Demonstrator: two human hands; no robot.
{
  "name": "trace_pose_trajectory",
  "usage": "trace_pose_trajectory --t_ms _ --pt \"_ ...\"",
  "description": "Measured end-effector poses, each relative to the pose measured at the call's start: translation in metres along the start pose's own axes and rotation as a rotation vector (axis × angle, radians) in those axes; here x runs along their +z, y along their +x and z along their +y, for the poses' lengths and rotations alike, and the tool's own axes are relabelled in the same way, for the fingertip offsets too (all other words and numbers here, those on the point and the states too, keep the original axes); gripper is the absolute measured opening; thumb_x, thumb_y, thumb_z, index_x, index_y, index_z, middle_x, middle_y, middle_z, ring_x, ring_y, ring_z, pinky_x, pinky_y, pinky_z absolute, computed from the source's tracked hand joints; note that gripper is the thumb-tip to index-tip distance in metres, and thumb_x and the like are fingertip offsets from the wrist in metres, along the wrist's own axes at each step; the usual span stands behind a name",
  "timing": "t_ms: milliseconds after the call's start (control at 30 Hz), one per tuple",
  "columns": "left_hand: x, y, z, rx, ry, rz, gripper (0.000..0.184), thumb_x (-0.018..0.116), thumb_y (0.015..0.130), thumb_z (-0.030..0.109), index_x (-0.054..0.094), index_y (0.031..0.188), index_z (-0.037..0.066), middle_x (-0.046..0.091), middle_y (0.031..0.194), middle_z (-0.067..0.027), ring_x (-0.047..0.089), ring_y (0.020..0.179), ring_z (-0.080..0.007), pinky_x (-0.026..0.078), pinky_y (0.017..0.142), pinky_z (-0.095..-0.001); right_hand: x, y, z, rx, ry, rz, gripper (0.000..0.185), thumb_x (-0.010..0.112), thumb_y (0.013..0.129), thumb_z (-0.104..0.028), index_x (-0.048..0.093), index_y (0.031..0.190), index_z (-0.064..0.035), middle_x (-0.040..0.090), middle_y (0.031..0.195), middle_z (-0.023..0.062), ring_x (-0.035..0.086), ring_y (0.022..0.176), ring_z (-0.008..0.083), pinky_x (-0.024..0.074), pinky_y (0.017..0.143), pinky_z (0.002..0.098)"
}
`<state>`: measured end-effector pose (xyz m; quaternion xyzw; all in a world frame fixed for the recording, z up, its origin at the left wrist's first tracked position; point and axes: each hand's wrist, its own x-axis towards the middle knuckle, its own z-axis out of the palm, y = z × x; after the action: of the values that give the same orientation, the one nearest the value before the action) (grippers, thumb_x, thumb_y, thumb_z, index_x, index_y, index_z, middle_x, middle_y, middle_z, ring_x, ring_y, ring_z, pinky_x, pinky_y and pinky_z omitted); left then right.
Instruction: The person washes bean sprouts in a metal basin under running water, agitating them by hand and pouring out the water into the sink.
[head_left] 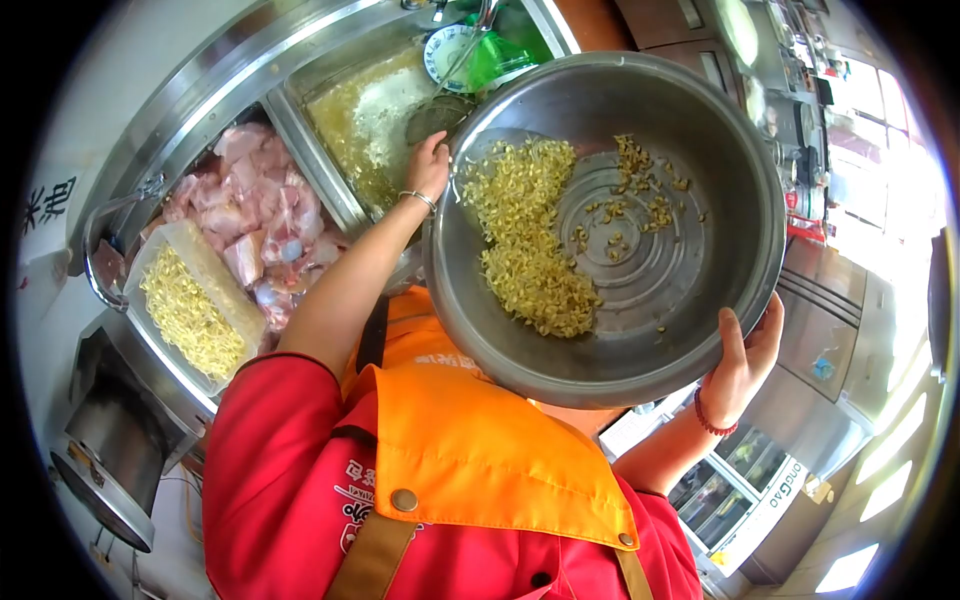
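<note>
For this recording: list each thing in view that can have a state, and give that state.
Metal basin: uncovered, rim gripped by right hand
Left hand: at the basin's rim, grip partly hidden
Sprouts in the basin: mostly heaped at one side, some scattered
Raw meat: in pieces, piled
White container: uncovered, holding more sprouts
Sink: one compartment holding cloudy liquid

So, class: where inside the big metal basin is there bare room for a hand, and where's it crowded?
Mostly bare metal lies between the scattered bits and the basin wall toward the right hand. Heaped sprouts crowd the side nearer the left hand.
</note>
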<state>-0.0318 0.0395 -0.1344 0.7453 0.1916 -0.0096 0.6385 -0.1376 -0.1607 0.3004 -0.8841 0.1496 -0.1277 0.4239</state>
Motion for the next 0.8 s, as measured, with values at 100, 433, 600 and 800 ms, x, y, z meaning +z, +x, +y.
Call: trace_pose_trajectory --t_ms 100,433,600,800 --pt "0.003 -0.005 -0.003 -0.024 -0.031 -0.054 0.033 0.056 0.093 0.015 0.062 0.125 0.008 0.061 0.117 -0.0165 0.062 0.105 -0.0296 0.049 0.093 -0.0371 0.001 -0.001 -0.002 0.003 0.002 -0.008 0.050 0.056 0.086 0.010 0.044 0.134 0.0052 0.061 0.113 0.0107 0.059 0.100 0.0166 0.0452 0.090 0.0279" --pt "0.008 -0.020 -0.007 0.064 -0.069 0.021 0.035 0.054 0.091 0.011 0.061 0.125 0.010 0.056 0.123 -0.0155 0.054 0.115 -0.0321 0.044 0.100 -0.0392 0.004 -0.003 -0.004 -0.014 0.000 -0.020 0.051 0.057 0.086 0.011 0.043 0.135 0.0053 0.063 0.111 0.0119 0.061 0.100 0.0174 0.0472 0.089 0.0290" --pt "0.006 -0.020 -0.006 0.029 -0.058 0.037 0.034 0.053 0.092 0.011 0.062 0.125 0.010 0.056 0.124 -0.0161 0.055 0.115 -0.0334 0.043 0.101 -0.0398 0.004 -0.003 -0.003 -0.018 -0.007 -0.029 0.051 0.057 0.086 0.010 0.043 0.135 0.0056 0.063 0.112 0.0122 0.062 0.099 0.0179 0.0481 0.088 0.0286" --pt "0.009 -0.016 -0.015 0.004 -0.101 0.004 0.034 0.052 0.093 0.012 0.061 0.126 0.011 0.056 0.125 -0.0168 0.056 0.113 -0.0338 0.044 0.099 -0.0395 0.004 0.000 -0.001 -0.030 -0.019 -0.036 0.051 0.056 0.087 0.011 0.043 0.135 0.0052 0.063 0.112 0.0118 0.062 0.099 0.0178 0.0485 0.087 0.0278"
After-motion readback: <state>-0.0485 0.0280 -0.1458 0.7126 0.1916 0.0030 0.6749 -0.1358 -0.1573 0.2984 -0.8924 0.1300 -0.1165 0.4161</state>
